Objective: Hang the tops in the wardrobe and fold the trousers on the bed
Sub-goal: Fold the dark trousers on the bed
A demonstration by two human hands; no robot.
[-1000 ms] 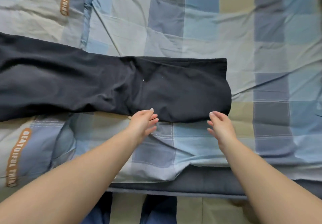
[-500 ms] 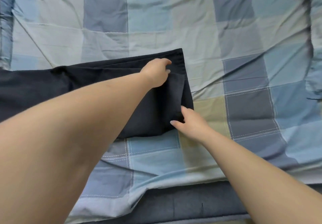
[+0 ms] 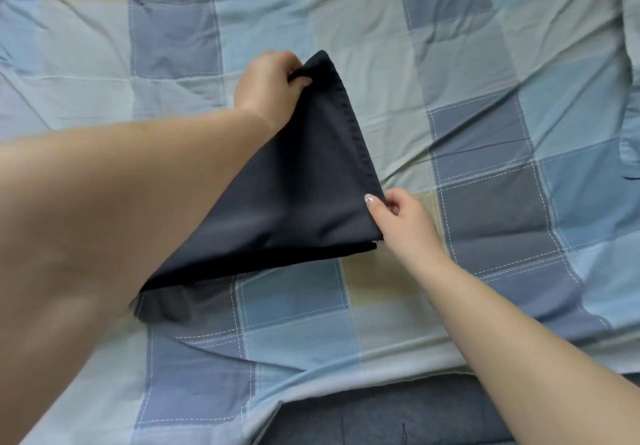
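Item: dark trousers (image 3: pixel 298 202), one pair, on the bed (image 3: pixel 485 63) with its blue, grey and pale yellow check cover.

Grip, left hand (image 3: pixel 268 89): fingers curled round the far corner of the trousers' end edge, which is raised off the cover.

Grip, right hand (image 3: pixel 398 217): thumb and fingers pinching the near corner of the same edge, also raised.

Position: the stitched end edge runs taut from one grip to the other; the cloth slopes away from both grips down to the cover, passing beneath the left forearm, where the rest is hidden. Whether this edge is waist or hem cannot be told.

Progress, as judged: the fold of this pair is under way, not finished; the lifted end is not yet laid over the remaining length, and no folded stack shows beside either grip.

Outstanding: completing this fold; further trousers, if any. Tops and wardrobe are out of view, so their state cannot be told.
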